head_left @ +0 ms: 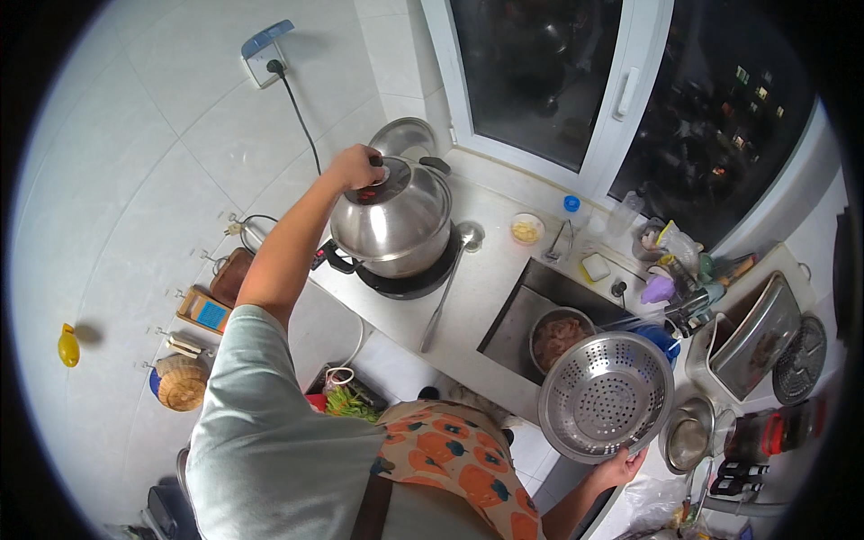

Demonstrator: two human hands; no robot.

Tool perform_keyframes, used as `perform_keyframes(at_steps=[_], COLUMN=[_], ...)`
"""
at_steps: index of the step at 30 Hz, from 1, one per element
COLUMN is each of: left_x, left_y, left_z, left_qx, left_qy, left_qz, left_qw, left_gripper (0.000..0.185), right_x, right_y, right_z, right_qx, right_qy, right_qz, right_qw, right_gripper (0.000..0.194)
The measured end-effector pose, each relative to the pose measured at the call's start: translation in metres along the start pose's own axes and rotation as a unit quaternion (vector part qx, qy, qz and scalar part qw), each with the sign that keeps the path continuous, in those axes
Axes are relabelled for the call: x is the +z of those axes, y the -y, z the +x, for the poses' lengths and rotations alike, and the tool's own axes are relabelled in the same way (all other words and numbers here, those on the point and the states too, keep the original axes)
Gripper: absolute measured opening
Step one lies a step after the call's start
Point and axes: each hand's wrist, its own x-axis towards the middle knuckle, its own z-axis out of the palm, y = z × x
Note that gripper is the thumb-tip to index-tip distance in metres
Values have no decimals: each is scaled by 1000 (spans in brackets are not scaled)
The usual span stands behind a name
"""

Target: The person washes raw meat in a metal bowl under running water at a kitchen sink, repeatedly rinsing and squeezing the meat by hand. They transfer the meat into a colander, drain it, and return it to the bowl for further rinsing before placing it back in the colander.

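Note:
My left hand (pixel 356 168) is closed around the knob of a domed steel lid (pixel 378 219). The lid sits over a large steel pot (pixel 422 256) with black side handles, which stands on a black induction cooker (pixel 398 289). With my right hand (pixel 617 467) I grip the near rim of a perforated steel colander (pixel 607 398), tilted so its inside faces up at me. No food shows inside it. Partly behind the colander, a metal bowl of raw, pinkish meat (pixel 560 339) rests in the sink (pixel 516 317).
A long-handled ladle (pixel 445 290) lies on the counter between cooker and sink. Behind the sink are a small dish of pale yellow pieces (pixel 526 229) and the faucet (pixel 555 246). Another steel lid (pixel 407 138) leans at the wall. A dish rack (pixel 746 344) and strainer (pixel 688 435) stand right.

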Motion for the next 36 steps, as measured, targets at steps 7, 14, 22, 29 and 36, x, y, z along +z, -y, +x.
perform_keyframes(at_steps=[7, 14, 22, 29, 36], left_x=[12, 10, 4, 2, -9], left_y=[-14, -3, 6, -10, -14], left_z=[0, -2, 8, -4, -5], left_qx=[-20, -4, 31, 7, 52], left_qy=[-36, -30, -28, -2, 50], left_qz=[3, -35, -10, 50, 150], left_qw=[999, 999, 999, 999, 986], left_gripper=[54, 54, 52, 56, 56], right_x=[13, 19, 18, 21, 33], right_y=[0, 5, 1, -3, 5], right_z=[-1, 0, 4, 3, 4], right_qx=[17, 26, 22, 28, 18], right_qy=[14, -2, 18, 16, 12], right_qz=[-30, -23, -25, -32, -65], right_qw=[999, 999, 999, 999, 998], right_gripper=[59, 59, 59, 57, 57])
